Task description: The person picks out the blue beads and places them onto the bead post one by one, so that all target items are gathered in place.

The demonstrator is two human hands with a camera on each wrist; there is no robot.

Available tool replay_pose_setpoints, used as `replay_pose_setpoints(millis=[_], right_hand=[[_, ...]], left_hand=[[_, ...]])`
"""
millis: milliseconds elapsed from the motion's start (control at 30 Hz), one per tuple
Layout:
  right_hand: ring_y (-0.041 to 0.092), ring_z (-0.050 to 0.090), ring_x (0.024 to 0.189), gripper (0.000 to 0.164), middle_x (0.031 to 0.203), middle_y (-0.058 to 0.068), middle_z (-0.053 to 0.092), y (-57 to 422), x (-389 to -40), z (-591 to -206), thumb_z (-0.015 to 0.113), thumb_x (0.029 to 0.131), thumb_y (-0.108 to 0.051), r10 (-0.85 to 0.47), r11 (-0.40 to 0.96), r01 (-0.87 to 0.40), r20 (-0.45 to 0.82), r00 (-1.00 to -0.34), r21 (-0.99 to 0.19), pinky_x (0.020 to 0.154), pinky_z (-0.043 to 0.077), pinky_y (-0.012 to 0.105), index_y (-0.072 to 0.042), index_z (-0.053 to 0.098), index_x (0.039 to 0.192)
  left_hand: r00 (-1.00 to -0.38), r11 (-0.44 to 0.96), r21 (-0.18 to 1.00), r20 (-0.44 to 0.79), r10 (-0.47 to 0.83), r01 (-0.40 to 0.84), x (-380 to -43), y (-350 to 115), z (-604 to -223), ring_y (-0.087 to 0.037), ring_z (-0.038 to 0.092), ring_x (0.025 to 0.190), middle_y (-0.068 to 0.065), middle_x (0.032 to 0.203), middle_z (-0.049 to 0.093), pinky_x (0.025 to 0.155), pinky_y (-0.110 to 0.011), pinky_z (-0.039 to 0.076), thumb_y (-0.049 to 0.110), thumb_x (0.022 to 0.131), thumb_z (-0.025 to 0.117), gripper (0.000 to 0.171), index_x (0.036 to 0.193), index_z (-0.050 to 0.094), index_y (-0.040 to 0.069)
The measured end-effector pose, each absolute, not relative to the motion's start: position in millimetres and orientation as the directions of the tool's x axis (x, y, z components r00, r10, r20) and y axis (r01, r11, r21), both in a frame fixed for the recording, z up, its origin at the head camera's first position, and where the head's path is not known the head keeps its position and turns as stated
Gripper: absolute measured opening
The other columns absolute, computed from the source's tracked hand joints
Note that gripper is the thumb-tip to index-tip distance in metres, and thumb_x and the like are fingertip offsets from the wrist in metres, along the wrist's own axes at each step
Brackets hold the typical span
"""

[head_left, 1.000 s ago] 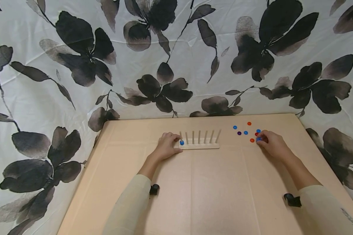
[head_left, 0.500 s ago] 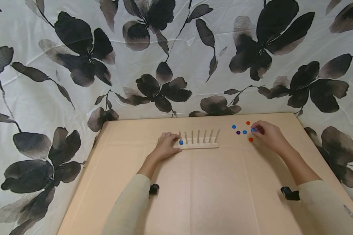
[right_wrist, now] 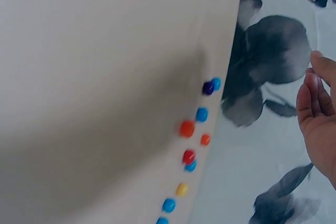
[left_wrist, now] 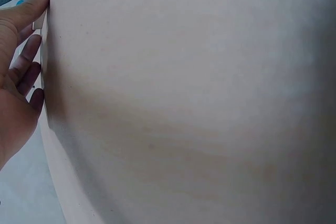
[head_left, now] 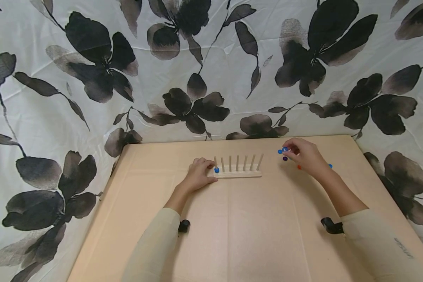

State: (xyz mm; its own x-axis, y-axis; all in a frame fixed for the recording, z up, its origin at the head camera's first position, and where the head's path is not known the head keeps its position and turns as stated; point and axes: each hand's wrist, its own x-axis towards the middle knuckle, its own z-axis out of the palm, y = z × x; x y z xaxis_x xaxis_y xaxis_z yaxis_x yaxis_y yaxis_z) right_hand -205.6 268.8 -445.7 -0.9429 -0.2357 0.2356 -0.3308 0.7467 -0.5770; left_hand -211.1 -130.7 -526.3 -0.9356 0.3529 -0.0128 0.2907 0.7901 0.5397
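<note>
A pale wooden rack with a row of several upright pegs stands on the table. A blue bead sits low on its leftmost peg. My left hand grips the rack's left end, thumb at the front; in the left wrist view, the thumb lies against the rack's edge. Up and to the right of the rack, my right hand pinches a blue bead at its fingertips, above the table. Just left of it is another blue bead, and below it a purple bead. The right wrist view does not show the held bead.
Loose beads line the right side in the right wrist view: orange, red, yellow and several blue ones. My right arm covers some in the head view. A floral cloth hangs behind the table's back edge.
My right hand has moved left and toward the back, carrying the blue bead from the right-hand beads to the leftmost ones. My left hand stays on the rack.
</note>
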Motion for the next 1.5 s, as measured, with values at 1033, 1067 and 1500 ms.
replay_pose_setpoints(millis=[1033, 1067, 1500], right_hand=[[0.019, 0.065, 0.088, 0.017, 0.099, 0.007, 0.069, 143, -219, -429, 0.078, 0.092, -0.009, -0.445, 0.558, -0.524, 0.301, -0.843, -0.644, 0.079, 0.056, 0.036, -0.006, 0.072, 0.108], [0.02, 0.065, 0.088, 0.017, 0.1, 0.008, 0.07, 140, -219, -430, 0.078, 0.091, -0.008, -0.454, 0.555, -0.532, 0.302, -0.838, -0.64, 0.079, 0.057, 0.038, -0.006, 0.072, 0.107], [0.019, 0.066, 0.091, 0.017, 0.101, 0.006, 0.071, 110, -221, -428, 0.077, 0.093, -0.011, -0.527, 0.576, -0.557, 0.249, -0.813, -0.599, 0.081, 0.057, 0.034, -0.007, 0.073, 0.108]], left_hand=[[-0.934, 0.788, 0.543, -0.015, 0.356, 0.291, -208, -135, -529, -0.027, 0.047, 0.12, -0.003, 0.116, 0.062, 0.106, -0.05, 0.036, 0.034, 0.082, 0.088, 0.057, 0.131, 0.067, 0.012], [-0.934, 0.788, 0.541, -0.014, 0.357, 0.293, -208, -136, -529, -0.026, 0.047, 0.12, -0.003, 0.116, 0.062, 0.106, -0.05, 0.036, 0.034, 0.082, 0.088, 0.058, 0.131, 0.067, 0.012], [-0.93, 0.785, 0.535, 0.0, 0.368, 0.311, -209, -134, -527, -0.026, 0.048, 0.121, -0.003, 0.115, 0.062, 0.105, -0.05, 0.037, 0.035, 0.082, 0.088, 0.056, 0.129, 0.068, 0.013]])
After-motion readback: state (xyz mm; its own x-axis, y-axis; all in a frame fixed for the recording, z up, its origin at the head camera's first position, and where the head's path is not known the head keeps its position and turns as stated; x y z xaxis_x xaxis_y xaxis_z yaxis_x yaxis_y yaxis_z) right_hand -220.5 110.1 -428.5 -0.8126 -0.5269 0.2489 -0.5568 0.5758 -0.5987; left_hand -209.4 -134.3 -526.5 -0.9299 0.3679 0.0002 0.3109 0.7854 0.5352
